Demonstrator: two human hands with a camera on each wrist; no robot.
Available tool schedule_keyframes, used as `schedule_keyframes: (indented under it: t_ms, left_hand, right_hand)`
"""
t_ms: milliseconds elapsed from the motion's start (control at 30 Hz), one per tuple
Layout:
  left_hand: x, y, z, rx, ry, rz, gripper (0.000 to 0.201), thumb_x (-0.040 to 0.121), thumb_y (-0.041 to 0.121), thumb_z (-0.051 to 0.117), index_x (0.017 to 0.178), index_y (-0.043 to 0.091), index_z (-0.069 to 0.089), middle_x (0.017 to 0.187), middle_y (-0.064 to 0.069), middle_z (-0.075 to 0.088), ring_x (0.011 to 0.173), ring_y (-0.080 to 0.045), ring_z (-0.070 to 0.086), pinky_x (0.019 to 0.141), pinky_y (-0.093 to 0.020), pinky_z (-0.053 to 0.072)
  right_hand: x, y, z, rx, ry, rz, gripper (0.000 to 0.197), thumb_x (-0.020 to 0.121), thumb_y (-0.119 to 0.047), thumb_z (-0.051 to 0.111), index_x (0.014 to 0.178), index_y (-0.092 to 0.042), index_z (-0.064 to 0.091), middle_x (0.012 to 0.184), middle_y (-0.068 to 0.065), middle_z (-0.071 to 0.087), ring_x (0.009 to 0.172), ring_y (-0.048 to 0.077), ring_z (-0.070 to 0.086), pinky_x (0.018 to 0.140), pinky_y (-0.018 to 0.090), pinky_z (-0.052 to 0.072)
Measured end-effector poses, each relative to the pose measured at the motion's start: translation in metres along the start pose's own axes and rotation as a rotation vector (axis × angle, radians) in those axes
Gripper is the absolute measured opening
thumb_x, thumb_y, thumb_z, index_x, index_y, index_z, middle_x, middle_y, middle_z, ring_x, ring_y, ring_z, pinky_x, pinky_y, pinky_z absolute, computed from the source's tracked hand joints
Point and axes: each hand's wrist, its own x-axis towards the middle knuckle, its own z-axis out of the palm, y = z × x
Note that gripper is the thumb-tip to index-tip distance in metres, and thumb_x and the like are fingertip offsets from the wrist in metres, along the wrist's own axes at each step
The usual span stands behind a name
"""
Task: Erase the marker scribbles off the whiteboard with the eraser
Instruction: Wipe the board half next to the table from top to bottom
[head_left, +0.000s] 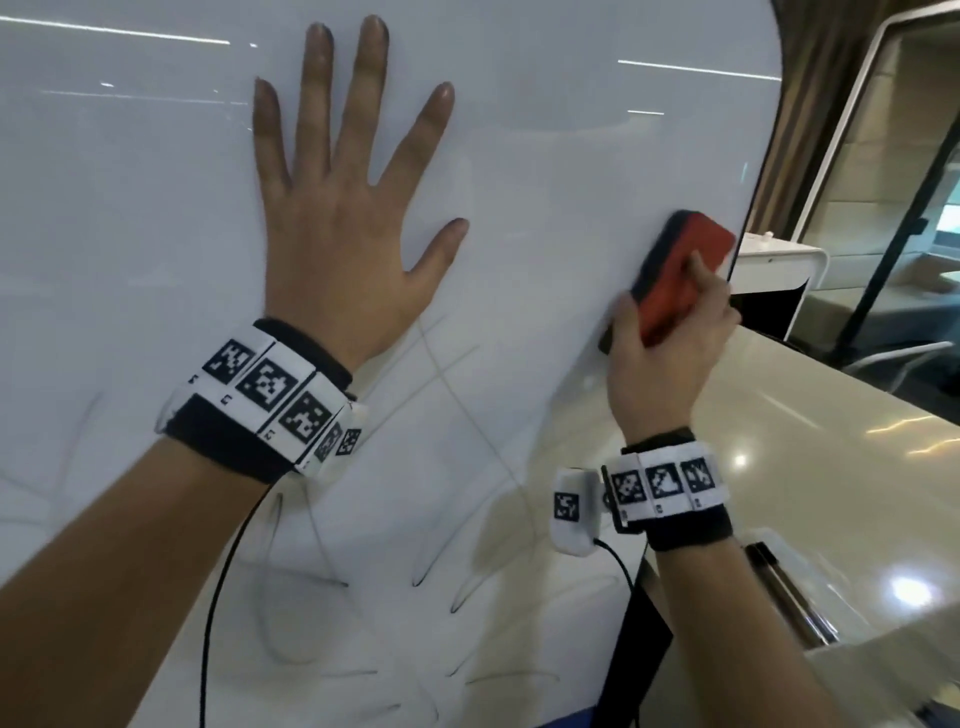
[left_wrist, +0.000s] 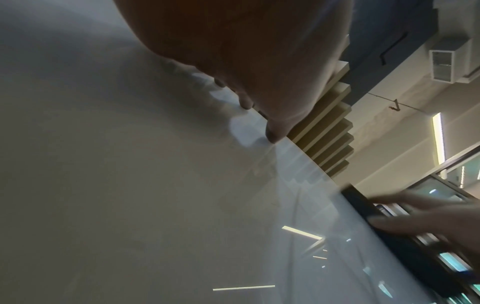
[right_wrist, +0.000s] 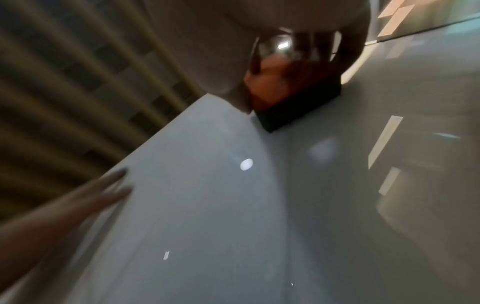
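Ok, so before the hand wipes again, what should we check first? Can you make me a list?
1. Right hand grips the red eraser with the black felt: ok.
2. Felt lies against the glossy white whiteboard: ok, going by the right wrist view.
3. Left hand is spread flat on the board, steadying it: ok.
4. Eraser is over the marker scribbles: not ok; it sits near the right edge, and the lines lie lower down.
5. Board is wiped clean: not ok; faint and dark strokes remain across the lower part.
6. Felt is clean enough to wipe: cannot tell.
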Motion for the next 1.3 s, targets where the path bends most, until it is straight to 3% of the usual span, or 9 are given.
schedule_keyframes:
  t_ms: [100,267,333,400,567,800,900,1033,1300]
  left_hand:
    - [0.0,-0.001,0.001,-0.01,0.016,0.008,0.071,0.101,0.064,0.035,0.162,0.035,0.012,0.17,-0.014,0.005,0.157,-0.04,0.003,0.124,-0.064,0.004]
    - [-0.002,-0.004,0.007,-0.004,0.025,0.007,0.071,0.102,0.063,0.035,0.162,0.035,0.012,0.171,-0.011,0.002,0.157,-0.039,0.001,0.124,-0.062,0.002]
    - [-0.001,-0.003,0.007,0.002,0.015,0.012,0.071,0.102,0.063,0.033,0.162,0.034,0.009,0.171,-0.011,-0.001,0.157,-0.039,-0.001,0.124,-0.063,0.001]
    - [-0.002,-0.002,0.007,-0.006,0.016,0.015,0.071,0.103,0.062,0.032,0.162,0.033,0.009,0.171,-0.011,-0.001,0.157,-0.039,-0.001,0.124,-0.062,0.001]
    - [-0.003,-0.003,0.007,-0.007,0.025,0.013,0.071,0.103,0.063,0.033,0.162,0.033,0.008,0.171,-0.011,-0.002,0.157,-0.038,-0.002,0.124,-0.062,0.0]
    - [-0.004,0.001,0.008,-0.032,0.041,0.001,0.071,0.102,0.057,0.04,0.162,0.031,0.013,0.171,-0.012,0.001,0.157,-0.038,-0.001,0.124,-0.062,0.001]
    - [-0.004,0.003,0.005,-0.049,0.032,-0.01,0.072,0.102,0.056,0.042,0.162,0.031,0.013,0.171,-0.011,-0.001,0.157,-0.038,-0.003,0.124,-0.062,-0.001]
    - [-0.004,-0.001,0.003,-0.052,0.032,0.004,0.072,0.101,0.055,0.045,0.162,0.031,0.015,0.171,-0.011,0.0,0.157,-0.037,-0.002,0.125,-0.061,0.0]
    - [-0.005,0.001,-0.002,-0.038,-0.024,0.011,0.079,0.094,0.057,0.048,0.162,0.029,0.017,0.171,-0.012,0.0,0.157,-0.039,-0.002,0.124,-0.062,0.002]
  right_hand:
    - [-0.016,0.003,0.001,-0.159,-0.118,-0.278,0.055,0.091,-0.018,0.073,0.143,-0.014,0.054,0.124,0.021,0.048,0.109,0.024,0.044,0.096,0.029,0.036]
    - [-0.03,0.045,-0.02,-0.078,0.029,0.228,0.061,0.089,-0.026,0.067,0.146,-0.017,0.046,0.131,0.02,0.043,0.118,0.035,0.045,0.107,0.052,0.041]
    - [-0.021,0.03,-0.009,-0.064,0.058,0.264,0.059,0.092,-0.02,0.069,0.146,-0.017,0.046,0.132,0.02,0.043,0.119,0.037,0.045,0.106,0.039,0.039]
    - [-0.017,-0.002,0.005,-0.058,0.018,0.067,0.056,0.092,-0.017,0.071,0.144,-0.016,0.05,0.129,0.019,0.044,0.114,0.032,0.046,0.095,0.024,0.032]
    - [-0.039,0.004,0.0,-0.209,-0.248,-0.4,0.052,0.093,-0.023,0.07,0.142,-0.024,0.053,0.132,0.015,0.045,0.112,0.029,0.047,0.099,0.041,0.043]
    - [-0.05,0.051,-0.023,-0.078,-0.046,0.218,0.059,0.091,-0.019,0.073,0.144,-0.012,0.048,0.125,0.011,0.043,0.113,0.031,0.048,0.104,0.046,0.043]
    - [-0.035,-0.008,0.003,-0.055,-0.099,-0.066,0.058,0.091,-0.019,0.073,0.144,-0.012,0.05,0.127,0.018,0.046,0.106,0.023,0.044,0.092,0.024,0.035]
    - [-0.039,-0.016,0.007,-0.161,-0.281,-0.361,0.054,0.092,-0.024,0.073,0.141,-0.023,0.051,0.13,0.015,0.047,0.109,0.022,0.044,0.096,0.034,0.041]
    - [-0.075,0.042,-0.013,-0.018,-0.011,0.225,0.062,0.089,-0.021,0.075,0.142,-0.004,0.048,0.129,0.021,0.047,0.112,0.018,0.045,0.102,0.053,0.044]
